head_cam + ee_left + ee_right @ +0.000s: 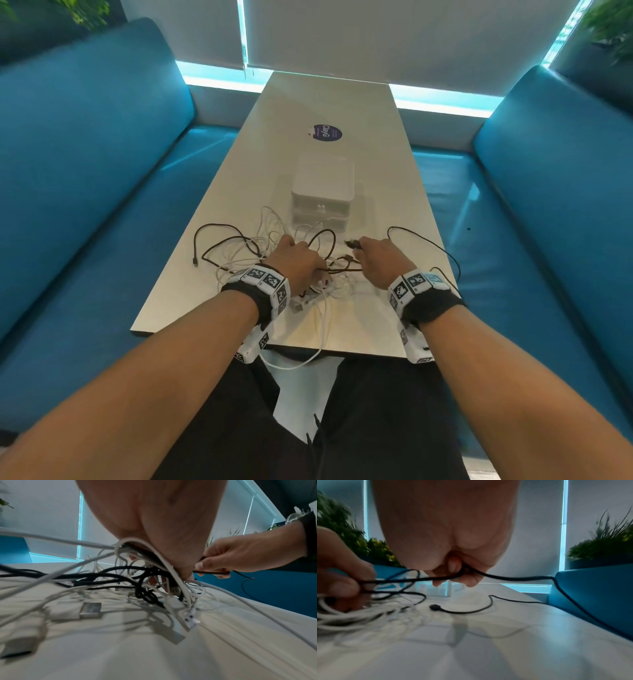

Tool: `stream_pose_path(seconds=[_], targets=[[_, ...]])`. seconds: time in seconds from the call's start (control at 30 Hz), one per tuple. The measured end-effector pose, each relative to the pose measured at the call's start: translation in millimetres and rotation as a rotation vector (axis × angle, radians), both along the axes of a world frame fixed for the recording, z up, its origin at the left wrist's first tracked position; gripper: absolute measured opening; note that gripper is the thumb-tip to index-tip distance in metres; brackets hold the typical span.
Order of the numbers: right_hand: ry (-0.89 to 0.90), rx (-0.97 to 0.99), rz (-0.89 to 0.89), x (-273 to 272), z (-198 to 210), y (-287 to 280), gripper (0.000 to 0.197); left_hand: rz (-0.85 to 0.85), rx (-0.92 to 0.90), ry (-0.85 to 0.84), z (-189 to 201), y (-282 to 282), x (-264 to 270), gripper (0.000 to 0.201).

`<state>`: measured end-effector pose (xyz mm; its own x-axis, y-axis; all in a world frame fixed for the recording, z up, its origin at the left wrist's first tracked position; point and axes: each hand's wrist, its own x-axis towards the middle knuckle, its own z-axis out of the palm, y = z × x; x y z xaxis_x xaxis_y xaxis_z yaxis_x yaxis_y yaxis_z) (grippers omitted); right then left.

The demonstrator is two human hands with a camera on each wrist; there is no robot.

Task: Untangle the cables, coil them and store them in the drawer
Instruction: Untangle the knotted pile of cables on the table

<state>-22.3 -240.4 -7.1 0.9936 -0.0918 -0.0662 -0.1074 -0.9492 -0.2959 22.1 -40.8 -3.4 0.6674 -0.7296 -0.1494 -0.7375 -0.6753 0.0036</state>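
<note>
Gripping the tangled white and black cables point(274, 246) on the pale surface point(329, 102), the left hand point(294, 262) curls its fingers round the bundle while the right hand point(380, 257) pinches a thin black cable point(513, 577).

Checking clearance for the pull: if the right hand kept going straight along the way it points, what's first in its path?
Probably the white drawer box. The right hand, gripping a black cable, points up the table and slightly inward. Nothing else stands between them in the head view, though depth is hard to judge.
</note>
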Motion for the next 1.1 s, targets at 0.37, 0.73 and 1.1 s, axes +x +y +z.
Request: stream_pose_path(seconds=[0.37, 0.73, 1.1], targets=[[-0.024, 0.448, 0.027, -3.0, 9.9, 44.7, 0.030, 0.038, 0.035, -0.059, -3.8, -7.3, -3.3, 0.033], [0.138, 0.237, 0.058, -8.9, 4.6, 38.3, 0.017, 0.087, 0.032, 0.007, -3.6, -9.7, -1.9, 0.030], [0.115, 0.415, 0.001, -4.5, 7.9, 38.2, 0.027, 0.095, 0.070, -0.007, -1.8, -10.3, -4.7, 0.036]])
